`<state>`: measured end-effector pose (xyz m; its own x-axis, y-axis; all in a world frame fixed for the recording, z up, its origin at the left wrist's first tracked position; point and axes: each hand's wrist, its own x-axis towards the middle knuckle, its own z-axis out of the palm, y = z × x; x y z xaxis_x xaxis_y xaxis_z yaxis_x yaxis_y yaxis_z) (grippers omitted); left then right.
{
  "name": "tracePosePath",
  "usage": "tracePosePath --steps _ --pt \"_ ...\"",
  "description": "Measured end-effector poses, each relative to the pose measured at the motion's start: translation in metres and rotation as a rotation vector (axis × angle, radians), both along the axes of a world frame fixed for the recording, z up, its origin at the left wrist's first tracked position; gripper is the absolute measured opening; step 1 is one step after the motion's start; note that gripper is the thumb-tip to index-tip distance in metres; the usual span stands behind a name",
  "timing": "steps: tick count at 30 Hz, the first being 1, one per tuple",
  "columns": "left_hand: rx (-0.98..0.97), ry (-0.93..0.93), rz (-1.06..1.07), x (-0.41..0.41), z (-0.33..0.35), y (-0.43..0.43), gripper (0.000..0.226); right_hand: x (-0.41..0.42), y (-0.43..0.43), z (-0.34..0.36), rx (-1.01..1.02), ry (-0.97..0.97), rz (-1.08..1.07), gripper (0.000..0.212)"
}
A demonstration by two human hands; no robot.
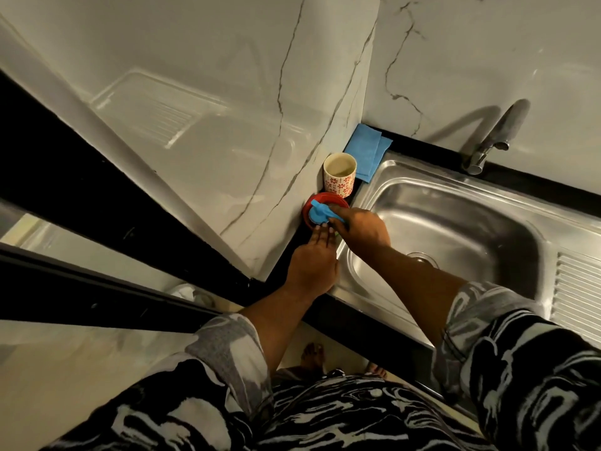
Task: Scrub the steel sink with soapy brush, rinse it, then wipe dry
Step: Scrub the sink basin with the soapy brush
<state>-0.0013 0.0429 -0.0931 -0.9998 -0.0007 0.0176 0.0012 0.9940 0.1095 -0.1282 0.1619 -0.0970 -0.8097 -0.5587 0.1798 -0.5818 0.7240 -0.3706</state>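
Note:
The steel sink (455, 216) fills the right half of the head view, its basin bare, with a drain (422, 257) near my right forearm. Left of the basin, a red round soap container (310, 205) stands on the counter corner. My right hand (361, 227) grips a blue brush (320, 212) and presses its head into that container. My left hand (313, 265) rests beside it, fingers stretched and touching the container's near edge. A folded blue cloth (366, 151) lies behind the sink's left corner.
A cup (340, 174) with red flower print stands between the red container and the cloth, against the marble wall (227, 92). The steel tap (494, 138) rises behind the basin. A ribbed drainboard (579, 294) lies to the right. My bare feet show below.

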Motion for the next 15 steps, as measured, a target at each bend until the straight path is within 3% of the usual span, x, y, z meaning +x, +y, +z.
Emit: tracePosePath --steps 5,9,15 --pt "-0.030 -0.059 0.016 0.000 -0.003 0.000 0.068 -0.002 0.011 0.004 0.022 -0.009 -0.117 0.039" --pt "-0.007 -0.067 0.030 0.003 -0.004 0.001 0.070 -0.001 0.011 0.006 0.003 -0.016 -0.054 0.041" --pt "0.042 -0.095 0.086 0.007 -0.007 0.009 0.075 0.005 0.026 0.013 -0.287 -0.127 -0.203 0.037"
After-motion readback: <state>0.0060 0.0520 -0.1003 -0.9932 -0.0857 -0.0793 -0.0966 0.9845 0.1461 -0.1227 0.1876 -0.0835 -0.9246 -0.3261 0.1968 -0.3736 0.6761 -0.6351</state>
